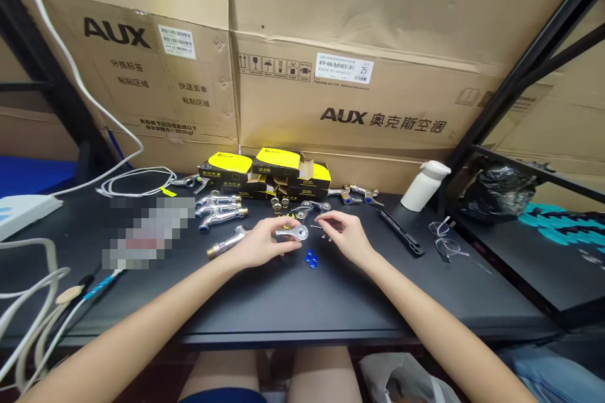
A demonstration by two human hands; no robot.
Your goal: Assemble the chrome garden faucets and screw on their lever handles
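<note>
My left hand (262, 243) is closed around a chrome faucet handle (293, 234), its round end with a hole pointing right. My right hand (347, 236), just to the right, pinches a thin metal rod (316, 227) between thumb and fingertips; its exact kind is too small to tell. Tiny screws (326, 238) lie under the right fingertips. Several small blue caps (311, 258) rest on the black table below the hands. Beside my left hand lies a chrome faucet body (227, 244) with a brass-coloured end. More chrome handles (309, 207) sit behind the hands.
Several chrome faucet bodies (220, 209) lie at left. Yellow-black boxes (276, 163) are stacked at the back, near brass fittings (278, 204). A white bottle (425, 186), a black bar-shaped object (401, 233) and glasses (444, 242) are on the right. White cables (33, 277) run along the left.
</note>
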